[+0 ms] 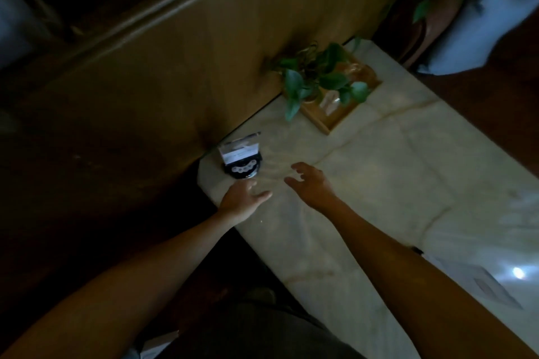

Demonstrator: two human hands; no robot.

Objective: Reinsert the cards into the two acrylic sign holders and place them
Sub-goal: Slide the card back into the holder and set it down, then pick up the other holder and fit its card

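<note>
A small sign holder [239, 152] with a white card in it stands on a dark round base [243, 170] near the far left corner of the pale marble table [393, 172]. My left hand [243, 199] hovers just in front of that base, fingers spread, holding nothing. My right hand [310, 183] is open to the right of it, fingers curled loosely above the tabletop. At the table's near right edge lies a flat printed sheet or card [484, 283]; blur and glare hide its details.
A wooden tray [335, 119] with a leafy green plant [318, 76] and glass items sits at the table's far end by the wooden wall panel [204, 46]. A pale cushion [484, 26] lies beyond. Dark floor lies left of the table.
</note>
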